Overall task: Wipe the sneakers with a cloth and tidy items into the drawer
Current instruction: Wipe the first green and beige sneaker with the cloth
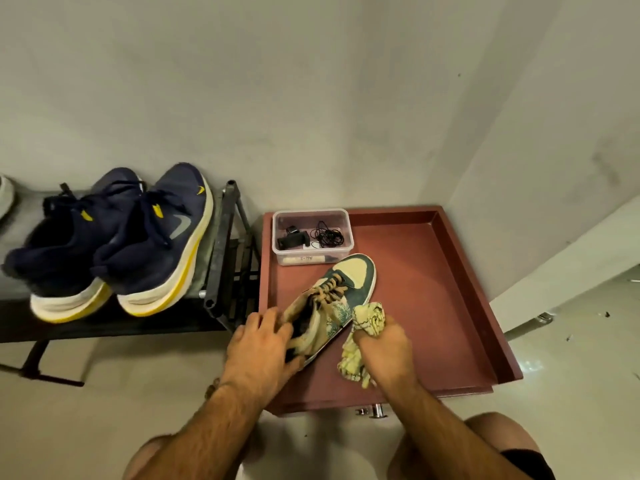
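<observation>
A green and cream sneaker [346, 289] with tan laces lies tilted over the open reddish drawer [433, 306], toe pointing toward the wall. My left hand [258, 348] grips it at the heel and collar. My right hand [386, 351] holds a bunched pale yellow cloth [369, 318] against the sneaker's right side, with the cloth's tail hanging below the fist. A pair of navy sneakers [114, 244] with white and yellow soles stands on a black shoe rack [221, 271] at the left.
A clear plastic box [311, 237] with a black cable and small items sits at the drawer's back left corner. The wall lies right behind the drawer, and a white panel [554, 202] rises at its right. My knees show at the bottom edge.
</observation>
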